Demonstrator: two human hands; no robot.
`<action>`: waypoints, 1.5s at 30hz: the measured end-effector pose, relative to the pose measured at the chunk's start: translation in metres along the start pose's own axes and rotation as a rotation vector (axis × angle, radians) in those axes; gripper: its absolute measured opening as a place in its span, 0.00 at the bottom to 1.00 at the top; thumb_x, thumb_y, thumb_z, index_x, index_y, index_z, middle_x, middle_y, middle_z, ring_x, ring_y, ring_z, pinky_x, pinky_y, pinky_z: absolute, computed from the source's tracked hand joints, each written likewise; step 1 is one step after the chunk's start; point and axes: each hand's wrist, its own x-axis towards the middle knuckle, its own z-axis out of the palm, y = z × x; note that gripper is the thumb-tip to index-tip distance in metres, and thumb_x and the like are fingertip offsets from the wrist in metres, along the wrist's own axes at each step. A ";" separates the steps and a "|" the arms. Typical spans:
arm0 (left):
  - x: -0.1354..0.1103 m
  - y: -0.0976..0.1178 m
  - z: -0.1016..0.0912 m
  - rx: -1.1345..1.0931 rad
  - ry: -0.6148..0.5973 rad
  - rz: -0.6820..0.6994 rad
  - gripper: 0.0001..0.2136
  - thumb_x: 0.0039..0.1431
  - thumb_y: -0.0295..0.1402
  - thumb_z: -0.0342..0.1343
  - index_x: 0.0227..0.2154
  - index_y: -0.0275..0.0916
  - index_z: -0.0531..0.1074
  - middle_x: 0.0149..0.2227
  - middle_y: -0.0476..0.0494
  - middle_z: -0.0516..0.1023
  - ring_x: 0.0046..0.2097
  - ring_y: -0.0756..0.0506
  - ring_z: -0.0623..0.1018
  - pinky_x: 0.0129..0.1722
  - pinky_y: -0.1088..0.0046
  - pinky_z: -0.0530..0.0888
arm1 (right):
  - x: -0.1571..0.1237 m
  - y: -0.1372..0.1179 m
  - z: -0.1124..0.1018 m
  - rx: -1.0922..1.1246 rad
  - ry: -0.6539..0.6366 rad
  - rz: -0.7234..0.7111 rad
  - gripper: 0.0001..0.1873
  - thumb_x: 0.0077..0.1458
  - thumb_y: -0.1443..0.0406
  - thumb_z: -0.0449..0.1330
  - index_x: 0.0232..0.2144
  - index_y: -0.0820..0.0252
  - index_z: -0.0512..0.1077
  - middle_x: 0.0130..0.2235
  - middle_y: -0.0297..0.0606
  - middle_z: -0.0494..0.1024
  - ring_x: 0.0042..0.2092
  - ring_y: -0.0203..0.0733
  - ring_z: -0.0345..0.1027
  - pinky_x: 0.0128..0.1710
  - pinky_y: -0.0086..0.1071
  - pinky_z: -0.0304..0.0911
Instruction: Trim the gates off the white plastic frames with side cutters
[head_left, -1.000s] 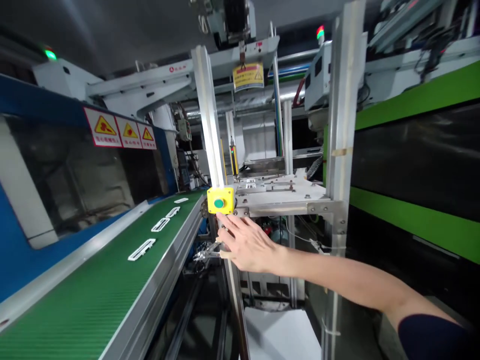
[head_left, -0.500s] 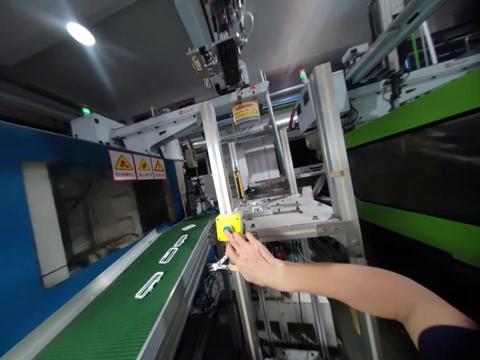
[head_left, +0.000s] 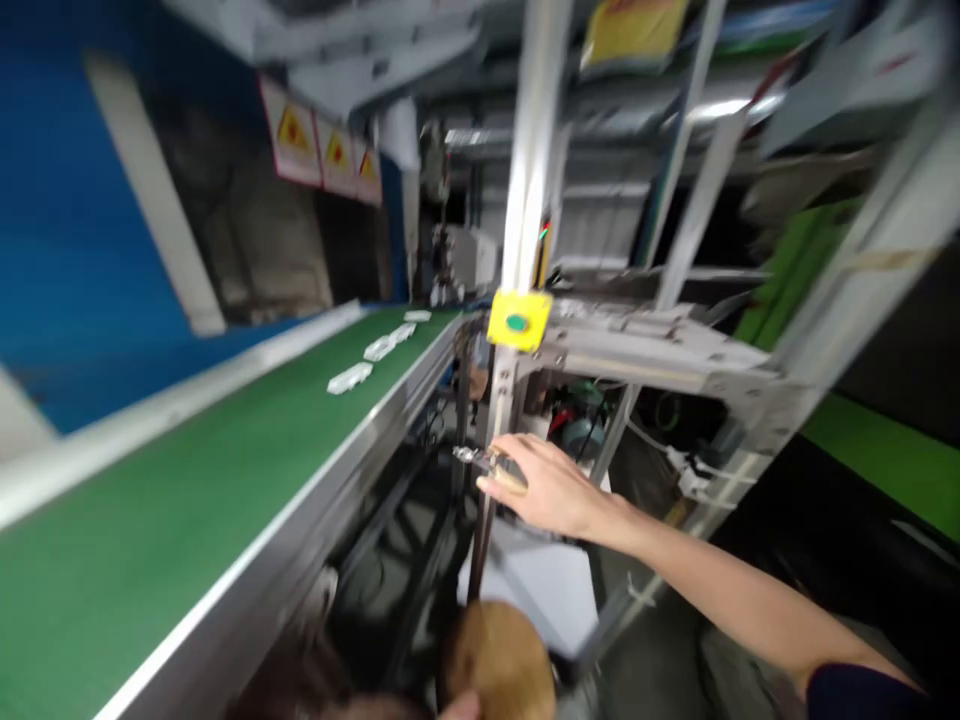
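Note:
My right hand (head_left: 555, 485) is closed around the pale yellow handles of small nippers (head_left: 476, 457), whose metal jaws point left beside the conveyor. Above it, a yellow box with a green button (head_left: 517, 320) is fixed to a metal post; the hand is apart from it. At the bottom edge, part of my left hand (head_left: 459, 706) shows, blurred and mostly cut off. Its fingertip overlaps a round wooden disc (head_left: 496, 660); whether it touches or grips the disc I cannot tell.
A green conveyor belt (head_left: 247, 470) runs along the left, carrying several white plastic parts (head_left: 350, 378). Its metal side rail (head_left: 352, 440) lies between belt and hand. A blue machine (head_left: 97, 220) borders the belt; a metal frame (head_left: 637, 365) stands right.
My right hand has come off the green button and moved down, now with the nippers jutting left. The view has tilted down, and a left fingertip and the wooden disc have appeared.

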 end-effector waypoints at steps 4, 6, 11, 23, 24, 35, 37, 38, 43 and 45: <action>-0.072 -0.002 0.034 -0.916 -0.029 -0.395 0.25 0.66 0.42 0.26 0.56 0.38 0.60 0.36 0.38 0.74 0.31 0.47 0.75 0.27 0.71 0.74 | -0.043 -0.014 0.050 0.239 -0.261 -0.001 0.23 0.52 0.49 0.56 0.45 0.57 0.66 0.43 0.39 0.70 0.43 0.39 0.66 0.43 0.32 0.61; -0.090 -0.005 0.036 -1.662 0.050 -0.579 0.26 0.66 0.43 0.28 0.55 0.33 0.60 0.35 0.38 0.73 0.31 0.48 0.74 0.27 0.73 0.73 | -0.061 -0.022 0.070 0.294 -0.368 -0.007 0.23 0.51 0.49 0.58 0.43 0.58 0.67 0.40 0.38 0.71 0.41 0.39 0.66 0.40 0.31 0.61; -0.099 -0.009 0.029 -2.462 0.145 -0.685 0.22 0.66 0.41 0.38 0.49 0.28 0.67 0.32 0.38 0.73 0.29 0.46 0.73 0.24 0.73 0.71 | -0.084 -0.044 0.095 0.399 -0.501 0.030 0.18 0.52 0.51 0.57 0.38 0.58 0.68 0.36 0.35 0.72 0.36 0.36 0.66 0.35 0.29 0.60; -0.107 -0.009 0.035 -2.468 0.188 -0.733 0.23 0.64 0.43 0.41 0.48 0.28 0.69 0.31 0.36 0.74 0.29 0.44 0.74 0.23 0.72 0.72 | -0.085 -0.057 0.110 0.398 -0.530 -0.076 0.21 0.52 0.50 0.57 0.42 0.58 0.69 0.38 0.37 0.73 0.39 0.38 0.67 0.40 0.30 0.59; -0.106 -0.009 0.036 -2.456 0.192 -0.731 0.23 0.64 0.43 0.41 0.47 0.28 0.69 0.31 0.36 0.75 0.29 0.44 0.74 0.23 0.72 0.72 | -0.084 -0.056 0.110 0.382 -0.537 -0.098 0.21 0.52 0.50 0.56 0.42 0.58 0.69 0.38 0.37 0.73 0.39 0.38 0.67 0.40 0.30 0.59; -0.106 -0.005 0.030 -2.214 0.106 -0.693 0.26 0.65 0.45 0.35 0.35 0.28 0.73 0.26 0.38 0.72 0.26 0.47 0.69 0.29 0.73 0.68 | -0.070 -0.054 0.103 0.187 -0.623 -0.351 0.18 0.54 0.50 0.55 0.38 0.57 0.71 0.31 0.36 0.71 0.33 0.37 0.63 0.34 0.31 0.53; -0.105 -0.005 0.030 -2.211 0.113 -0.691 0.26 0.65 0.44 0.35 0.36 0.29 0.72 0.26 0.39 0.72 0.27 0.47 0.69 0.28 0.73 0.67 | -0.069 -0.053 0.104 0.178 -0.629 -0.369 0.19 0.54 0.50 0.54 0.37 0.57 0.71 0.30 0.35 0.70 0.32 0.36 0.62 0.32 0.31 0.51; -0.105 -0.005 0.030 -2.205 0.115 -0.688 0.25 0.65 0.44 0.35 0.36 0.29 0.72 0.26 0.39 0.72 0.27 0.47 0.69 0.28 0.73 0.67 | -0.068 -0.052 0.104 0.175 -0.633 -0.379 0.19 0.54 0.50 0.54 0.37 0.57 0.71 0.30 0.35 0.70 0.31 0.36 0.62 0.32 0.31 0.51; -0.105 -0.004 0.032 -2.158 0.090 -0.682 0.25 0.65 0.44 0.36 0.36 0.28 0.72 0.24 0.39 0.71 0.26 0.48 0.68 0.28 0.73 0.67 | -0.066 -0.049 0.102 0.165 -0.643 -0.424 0.19 0.54 0.50 0.54 0.37 0.57 0.72 0.29 0.34 0.70 0.29 0.35 0.62 0.29 0.30 0.47; -0.105 -0.004 0.033 -2.165 0.087 -0.695 0.25 0.65 0.44 0.36 0.36 0.28 0.72 0.24 0.39 0.72 0.25 0.48 0.68 0.28 0.74 0.67 | -0.065 -0.048 0.101 0.169 -0.640 -0.437 0.18 0.55 0.50 0.53 0.35 0.57 0.72 0.27 0.34 0.69 0.28 0.34 0.60 0.27 0.30 0.45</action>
